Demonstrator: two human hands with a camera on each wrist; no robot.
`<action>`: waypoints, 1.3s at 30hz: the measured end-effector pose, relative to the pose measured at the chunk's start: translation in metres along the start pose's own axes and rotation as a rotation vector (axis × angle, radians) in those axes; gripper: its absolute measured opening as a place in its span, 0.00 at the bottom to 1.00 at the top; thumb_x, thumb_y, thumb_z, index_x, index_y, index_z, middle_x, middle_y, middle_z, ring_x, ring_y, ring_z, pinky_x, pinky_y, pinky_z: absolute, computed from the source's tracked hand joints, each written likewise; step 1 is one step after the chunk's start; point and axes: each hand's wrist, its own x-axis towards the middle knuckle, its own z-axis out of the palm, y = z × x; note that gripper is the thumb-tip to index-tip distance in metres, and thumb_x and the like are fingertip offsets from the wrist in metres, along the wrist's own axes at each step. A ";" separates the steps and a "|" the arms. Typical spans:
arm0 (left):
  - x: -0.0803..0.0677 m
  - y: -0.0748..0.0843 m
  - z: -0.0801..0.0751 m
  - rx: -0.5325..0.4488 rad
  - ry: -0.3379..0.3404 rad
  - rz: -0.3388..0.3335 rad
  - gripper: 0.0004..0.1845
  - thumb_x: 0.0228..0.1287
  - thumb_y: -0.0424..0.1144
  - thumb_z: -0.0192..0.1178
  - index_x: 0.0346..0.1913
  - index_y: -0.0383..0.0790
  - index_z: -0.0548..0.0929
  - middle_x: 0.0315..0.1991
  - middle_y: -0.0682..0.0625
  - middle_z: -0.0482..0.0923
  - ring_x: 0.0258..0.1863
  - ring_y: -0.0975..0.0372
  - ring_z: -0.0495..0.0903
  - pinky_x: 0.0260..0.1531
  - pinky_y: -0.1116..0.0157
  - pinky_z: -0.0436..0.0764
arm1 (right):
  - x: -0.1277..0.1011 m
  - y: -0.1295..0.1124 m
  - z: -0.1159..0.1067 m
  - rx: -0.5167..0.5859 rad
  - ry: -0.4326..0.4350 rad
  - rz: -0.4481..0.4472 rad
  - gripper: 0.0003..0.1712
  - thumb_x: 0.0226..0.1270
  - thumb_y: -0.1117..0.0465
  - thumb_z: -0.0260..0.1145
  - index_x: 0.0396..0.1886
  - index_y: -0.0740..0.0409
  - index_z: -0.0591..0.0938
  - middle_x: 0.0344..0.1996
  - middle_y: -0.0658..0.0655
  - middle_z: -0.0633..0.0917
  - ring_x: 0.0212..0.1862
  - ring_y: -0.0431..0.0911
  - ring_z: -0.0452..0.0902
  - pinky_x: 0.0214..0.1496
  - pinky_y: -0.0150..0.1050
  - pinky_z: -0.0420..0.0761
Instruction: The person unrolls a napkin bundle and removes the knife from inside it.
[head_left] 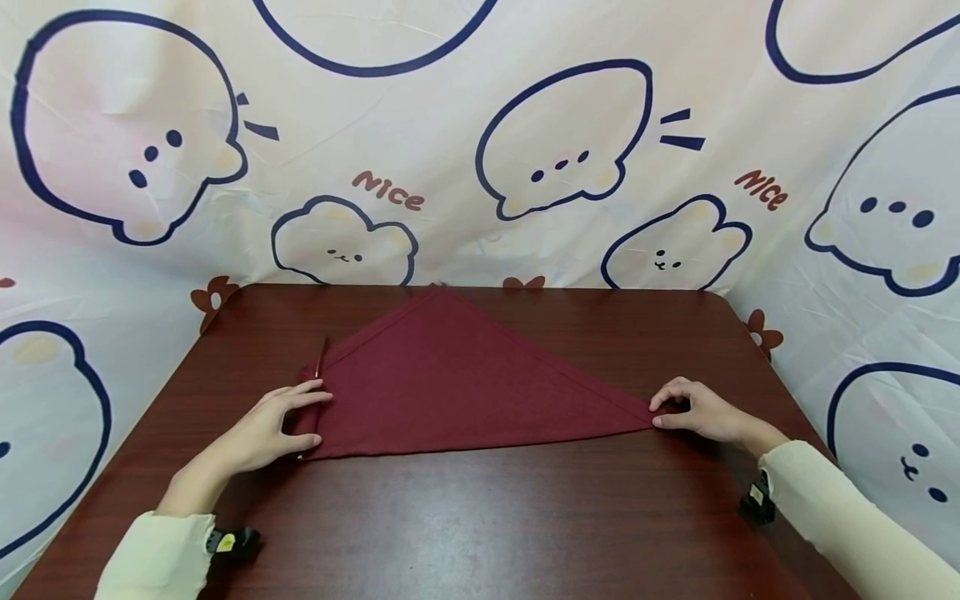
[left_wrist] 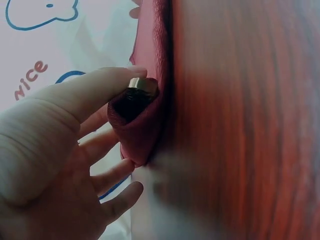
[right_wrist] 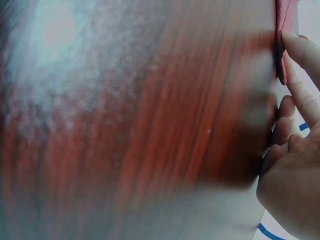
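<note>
A dark red cloth (head_left: pixel 480 375) lies on the table as a triangle, one point toward the back. At its left end the cloth wraps round a slim dark stick-like thing (head_left: pixel 322 354), whose gold-coloured end (left_wrist: pixel 143 85) shows inside the fold in the left wrist view. My left hand (head_left: pixel 262 427) holds this folded end, thumb at the near edge by the gold end and fingers farther back over the cloth. At the opposite end, the thumb and index finger of my right hand (head_left: pixel 701 412) pinch the cloth's right corner. The stick's middle is hidden.
The dark brown wooden table (head_left: pixel 495 525) reaches back to a pale curtain (head_left: pixel 450 125) printed with cartoon outlines, which also hangs at both sides. Black wrist devices sit at the left (head_left: pixel 234 543) and right (head_left: pixel 757 498) sleeve cuffs.
</note>
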 end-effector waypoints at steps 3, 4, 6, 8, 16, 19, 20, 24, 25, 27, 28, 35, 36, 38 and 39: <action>-0.003 -0.002 -0.002 -0.003 0.007 -0.005 0.28 0.58 0.38 0.72 0.63 0.38 0.80 0.71 0.32 0.68 0.68 0.32 0.62 0.61 0.31 0.63 | 0.000 0.001 0.000 0.001 0.000 -0.006 0.07 0.66 0.56 0.72 0.41 0.51 0.87 0.45 0.53 0.81 0.48 0.37 0.68 0.52 0.36 0.70; -0.004 -0.003 -0.002 -0.004 0.008 -0.005 0.28 0.58 0.38 0.72 0.63 0.38 0.80 0.71 0.31 0.67 0.68 0.32 0.62 0.61 0.31 0.63 | 0.000 0.001 0.000 0.002 0.001 -0.008 0.07 0.66 0.56 0.72 0.41 0.51 0.87 0.45 0.53 0.81 0.48 0.37 0.68 0.52 0.36 0.70; -0.005 -0.006 -0.003 -0.005 0.012 0.000 0.28 0.59 0.38 0.72 0.63 0.37 0.80 0.71 0.31 0.67 0.68 0.32 0.62 0.60 0.31 0.63 | 0.000 0.002 0.000 -0.001 0.005 -0.013 0.07 0.66 0.56 0.72 0.41 0.51 0.87 0.45 0.53 0.81 0.47 0.37 0.68 0.52 0.35 0.70; -0.006 -0.008 -0.003 -0.007 0.019 0.005 0.27 0.59 0.38 0.72 0.62 0.37 0.81 0.71 0.31 0.68 0.68 0.32 0.63 0.60 0.31 0.65 | -0.001 0.003 0.000 -0.003 0.006 -0.019 0.07 0.66 0.56 0.73 0.41 0.51 0.87 0.45 0.53 0.81 0.47 0.36 0.68 0.51 0.35 0.70; -0.007 -0.011 -0.006 -0.027 -0.001 0.001 0.27 0.59 0.36 0.71 0.63 0.35 0.80 0.71 0.29 0.67 0.69 0.31 0.65 0.60 0.34 0.69 | -0.001 0.006 0.001 0.005 0.011 -0.018 0.07 0.65 0.56 0.73 0.41 0.51 0.87 0.45 0.53 0.81 0.46 0.37 0.68 0.49 0.35 0.70; -0.008 -0.013 -0.007 -0.025 -0.009 -0.008 0.28 0.60 0.37 0.71 0.63 0.35 0.80 0.71 0.29 0.66 0.70 0.31 0.64 0.60 0.33 0.68 | -0.001 0.005 0.002 0.013 0.010 -0.010 0.08 0.65 0.56 0.73 0.42 0.51 0.87 0.45 0.53 0.81 0.46 0.38 0.68 0.49 0.35 0.70; -0.008 -0.013 -0.008 -0.025 -0.010 -0.010 0.28 0.60 0.37 0.71 0.63 0.35 0.80 0.71 0.29 0.66 0.70 0.31 0.64 0.60 0.33 0.68 | -0.001 0.005 0.002 0.015 0.009 -0.008 0.08 0.65 0.56 0.73 0.42 0.51 0.87 0.45 0.53 0.81 0.46 0.39 0.68 0.49 0.36 0.70; -0.009 -0.015 -0.008 -0.027 -0.010 -0.015 0.28 0.60 0.38 0.72 0.63 0.35 0.80 0.71 0.29 0.66 0.70 0.31 0.64 0.59 0.34 0.68 | -0.001 0.004 0.002 0.013 0.009 -0.004 0.08 0.65 0.56 0.73 0.42 0.51 0.87 0.45 0.53 0.81 0.47 0.39 0.68 0.50 0.36 0.70; -0.010 -0.015 -0.009 -0.029 -0.009 -0.016 0.28 0.60 0.38 0.72 0.63 0.35 0.80 0.71 0.29 0.66 0.70 0.31 0.64 0.59 0.33 0.68 | -0.001 0.003 0.002 0.014 0.008 -0.002 0.08 0.65 0.56 0.73 0.42 0.51 0.87 0.45 0.53 0.81 0.47 0.39 0.68 0.50 0.36 0.70; -0.011 -0.015 -0.009 -0.028 -0.008 -0.022 0.28 0.60 0.38 0.71 0.63 0.35 0.80 0.72 0.29 0.66 0.70 0.31 0.64 0.59 0.34 0.69 | -0.001 0.002 0.002 0.012 0.007 0.001 0.08 0.66 0.56 0.73 0.42 0.51 0.87 0.45 0.53 0.81 0.47 0.39 0.68 0.51 0.36 0.70; -0.012 -0.016 -0.010 -0.027 -0.008 -0.028 0.29 0.60 0.38 0.71 0.64 0.35 0.80 0.72 0.29 0.66 0.69 0.31 0.64 0.59 0.33 0.68 | -0.001 0.002 0.002 0.013 0.007 0.001 0.08 0.66 0.56 0.73 0.42 0.51 0.87 0.45 0.53 0.81 0.47 0.39 0.68 0.51 0.37 0.70; -0.017 -0.023 -0.012 -0.031 -0.003 -0.062 0.30 0.61 0.41 0.71 0.65 0.35 0.79 0.73 0.30 0.65 0.70 0.30 0.63 0.60 0.32 0.67 | 0.000 0.001 0.002 0.009 0.008 0.004 0.08 0.66 0.56 0.73 0.42 0.51 0.87 0.45 0.54 0.81 0.48 0.39 0.69 0.51 0.36 0.70; -0.017 -0.024 -0.013 -0.031 -0.005 -0.067 0.30 0.61 0.42 0.71 0.65 0.35 0.78 0.73 0.30 0.64 0.70 0.30 0.63 0.60 0.32 0.67 | 0.000 0.001 0.002 0.008 0.008 0.004 0.08 0.66 0.56 0.73 0.42 0.52 0.87 0.45 0.54 0.81 0.47 0.39 0.69 0.51 0.36 0.70; -0.019 -0.025 -0.014 -0.034 -0.008 -0.076 0.31 0.61 0.42 0.71 0.65 0.35 0.78 0.73 0.30 0.64 0.70 0.30 0.63 0.60 0.32 0.67 | 0.000 0.001 0.001 0.008 0.007 0.001 0.08 0.66 0.56 0.73 0.42 0.52 0.87 0.45 0.54 0.80 0.47 0.38 0.69 0.51 0.36 0.70; -0.019 -0.025 -0.015 -0.035 -0.010 -0.080 0.31 0.61 0.42 0.71 0.66 0.35 0.78 0.73 0.30 0.65 0.70 0.30 0.63 0.60 0.32 0.67 | 0.000 0.001 0.001 0.008 0.008 -0.001 0.08 0.66 0.56 0.73 0.42 0.52 0.87 0.45 0.54 0.80 0.47 0.38 0.69 0.51 0.36 0.70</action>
